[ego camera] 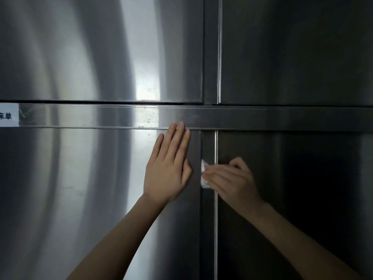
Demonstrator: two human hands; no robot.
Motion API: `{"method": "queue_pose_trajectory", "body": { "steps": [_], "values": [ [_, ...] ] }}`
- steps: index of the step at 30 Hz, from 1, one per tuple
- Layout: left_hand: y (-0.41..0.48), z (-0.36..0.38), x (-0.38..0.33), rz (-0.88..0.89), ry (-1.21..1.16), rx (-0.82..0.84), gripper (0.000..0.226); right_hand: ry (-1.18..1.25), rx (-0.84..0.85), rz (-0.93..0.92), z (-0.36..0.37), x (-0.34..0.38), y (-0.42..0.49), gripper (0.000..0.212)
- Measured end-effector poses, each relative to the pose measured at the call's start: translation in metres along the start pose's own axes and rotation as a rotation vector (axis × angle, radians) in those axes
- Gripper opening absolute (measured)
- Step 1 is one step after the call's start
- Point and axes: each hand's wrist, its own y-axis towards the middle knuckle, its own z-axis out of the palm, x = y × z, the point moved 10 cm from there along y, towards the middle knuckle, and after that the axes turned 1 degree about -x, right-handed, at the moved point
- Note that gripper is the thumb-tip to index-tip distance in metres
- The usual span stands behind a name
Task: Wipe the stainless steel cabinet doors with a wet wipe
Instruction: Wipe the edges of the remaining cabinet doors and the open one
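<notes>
Head view, only view. Right hand [232, 178], lower centre-right of frame, fingers curled round a small crumpled white wet wipe [203, 174], pressing it onto the narrow vertical steel strip [207, 219] between the two lower doors. Wipe sits at the fingertips, just left of the hand, touching metal. Left hand [167, 168] is flat and empty, fingers straight and together, palm against the brushed stainless steel lower-left door [80, 188], fingertips reaching the horizontal steel rail [262, 118] across mid-frame.

Key relation: the strip's long axis runs vertical, top to bottom of the lower half. The wipe is partway down it, so the likely stroke is up or down along that seam, with the right hand doing the work. The left hand lies just beside the wipe on its left, near but apart, probably bracing the door.

Dirt specks show on the rail and the top of the lower-left door, above and left of the wipe, nearer the left hand's fingertips.

Hard to read: most of the wipe is hidden under the right fingers, and the right hand is motion-blurred. The dark lower-right door [302, 188] is too shadowed to judge for cleanliness. A white paper label [9, 116] at the left edge is cut off. Door handles not visible.
</notes>
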Motion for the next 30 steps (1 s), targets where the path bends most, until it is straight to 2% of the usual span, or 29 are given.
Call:
{"method": "queue_pose_trajectory", "body": {
  "steps": [4,8,10,14,18,22,26,28,30],
  "values": [
    [0.000,0.001,0.000,0.006,0.001,-0.007,0.057,-0.031,-0.143,0.122,-0.019,-0.028,0.048,0.015],
    [-0.001,0.002,0.000,0.007,-0.003,-0.015,0.057,-0.041,-0.193,0.215,-0.012,-0.025,0.039,0.008],
    [-0.001,0.001,0.000,0.007,-0.004,-0.020,0.057,-0.060,-0.141,0.131,-0.007,-0.013,0.022,0.011],
    [0.000,-0.001,0.001,0.018,-0.012,-0.014,0.057,-0.199,-0.049,-0.160,-0.016,-0.003,0.025,0.018],
    [-0.001,-0.003,0.001,0.013,-0.012,-0.017,0.058,-0.321,-0.075,-0.176,-0.021,-0.017,0.064,0.026],
    [-0.002,-0.002,0.000,0.026,-0.012,-0.026,0.058,-0.294,-0.089,-0.146,-0.021,-0.015,0.045,0.020],
    [-0.003,-0.001,0.000,0.022,-0.017,-0.003,0.059,-0.130,0.057,-0.056,0.002,0.009,-0.017,0.011],
    [-0.003,-0.002,0.000,0.026,-0.008,0.010,0.060,0.019,0.190,0.043,0.013,0.011,-0.038,0.017],
    [-0.002,-0.003,-0.003,0.028,-0.007,0.029,0.061,0.027,0.251,0.049,0.015,0.009,-0.034,0.013]
  ]
}}
